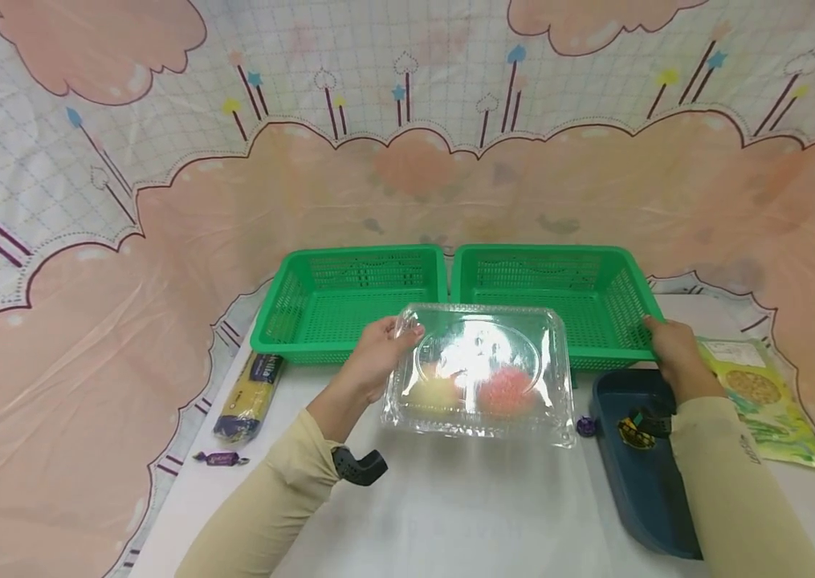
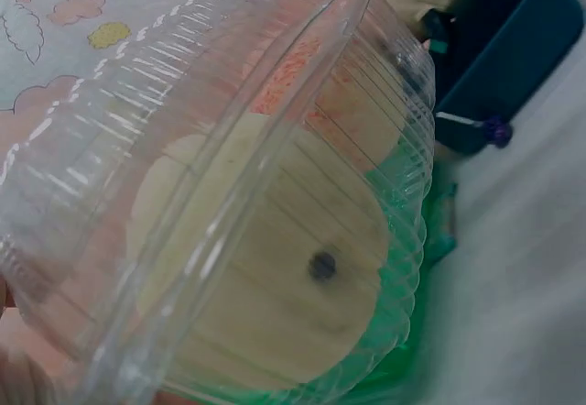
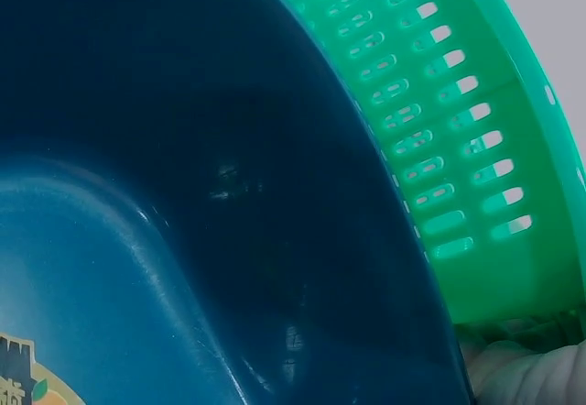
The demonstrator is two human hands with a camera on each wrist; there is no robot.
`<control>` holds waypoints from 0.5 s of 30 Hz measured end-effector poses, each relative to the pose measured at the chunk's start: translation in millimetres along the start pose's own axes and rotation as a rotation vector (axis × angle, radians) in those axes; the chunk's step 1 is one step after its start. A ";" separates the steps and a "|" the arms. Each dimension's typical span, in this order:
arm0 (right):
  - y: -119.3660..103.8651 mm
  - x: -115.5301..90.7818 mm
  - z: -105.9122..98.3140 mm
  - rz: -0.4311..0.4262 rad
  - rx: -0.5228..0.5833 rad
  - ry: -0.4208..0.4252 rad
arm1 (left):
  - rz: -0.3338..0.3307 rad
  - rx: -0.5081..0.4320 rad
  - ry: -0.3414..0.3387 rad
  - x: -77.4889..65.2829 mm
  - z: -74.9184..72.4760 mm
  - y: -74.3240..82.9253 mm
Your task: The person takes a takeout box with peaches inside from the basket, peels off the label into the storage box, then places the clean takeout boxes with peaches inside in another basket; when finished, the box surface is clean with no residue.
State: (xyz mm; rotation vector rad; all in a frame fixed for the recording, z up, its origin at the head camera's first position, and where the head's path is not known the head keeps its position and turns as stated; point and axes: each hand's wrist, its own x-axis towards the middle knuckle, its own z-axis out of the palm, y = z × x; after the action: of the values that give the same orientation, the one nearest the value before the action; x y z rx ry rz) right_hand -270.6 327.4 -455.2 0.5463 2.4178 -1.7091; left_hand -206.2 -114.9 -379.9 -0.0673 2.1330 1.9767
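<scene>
My left hand (image 1: 374, 361) grips the left edge of a clear plastic clamshell box (image 1: 478, 323), raised in front of the baskets. Inside lie a pale yellow round item (image 1: 434, 393) and a red-orange one (image 1: 507, 392). The left wrist view shows the pale piece (image 2: 256, 268) through the ribbed plastic, with a dark spot on it. Over on the right, my right hand (image 1: 683, 353) grips the front right corner of the right green basket (image 1: 602, 354). Its fingers (image 3: 526, 373) show low in the right wrist view, beside the basket.
A second green basket (image 1: 313, 348) stands to the left. Below my right hand lies a blue tub (image 1: 631, 498) with a yellow-black packet (image 1: 634, 433) inside; a purple candy (image 1: 585, 426) is beside it. Yellow-green bag (image 1: 768, 401) at right; pasta packet (image 1: 250, 401) and purple wrapped candy (image 1: 222, 458) at left.
</scene>
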 end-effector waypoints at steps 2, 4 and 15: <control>-0.6 0.9 0.6 0.005 -0.006 0.003 | 0.003 0.010 0.008 9.8 2.0 13.3; -0.1 1.0 0.8 0.008 -0.015 0.000 | 0.003 0.007 0.004 20.8 5.3 23.8; 12.4 1.2 -0.3 -0.024 -0.075 -0.021 | -0.025 0.011 -0.032 85.9 35.1 37.8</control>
State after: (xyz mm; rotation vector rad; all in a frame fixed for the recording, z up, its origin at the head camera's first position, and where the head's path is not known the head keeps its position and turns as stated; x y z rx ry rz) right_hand -267.1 331.6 -466.5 0.4890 2.4725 -1.6168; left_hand -292.1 -66.4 -362.3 -0.0598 2.1120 1.9387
